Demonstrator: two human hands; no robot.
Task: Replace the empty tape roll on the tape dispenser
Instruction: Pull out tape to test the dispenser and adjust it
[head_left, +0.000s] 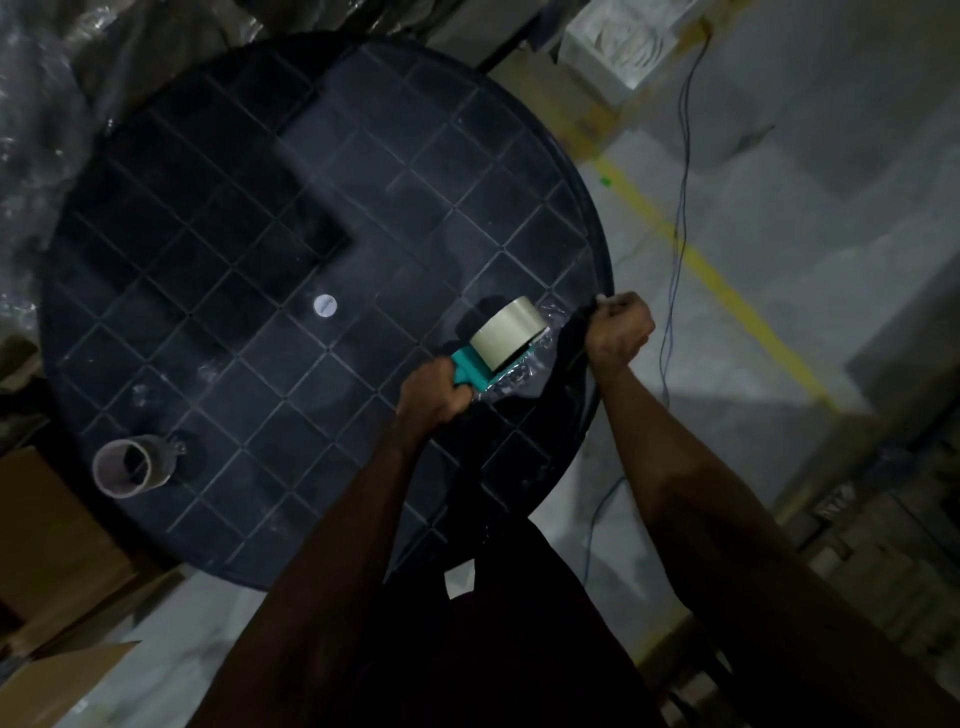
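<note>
A teal tape dispenser (470, 370) lies near the right edge of a round dark table (218, 270), with a full beige tape roll (511, 332) mounted on it. My left hand (434, 392) grips the dispenser's handle. My right hand (621, 332) is closed in a fist at the table's right rim, pinching something thin, apparently the tape's end; a crinkled clear strip (524, 371) runs under the roll. An empty cardboard tape core (132, 465) stands at the table's lower left.
A small white disc (325, 305) marks the table's centre. Cardboard boxes (47, 561) sit at the lower left, plastic wrapping (36, 130) at the upper left. A thin cable (675, 249) and a yellow floor line (717, 291) cross the floor on the right.
</note>
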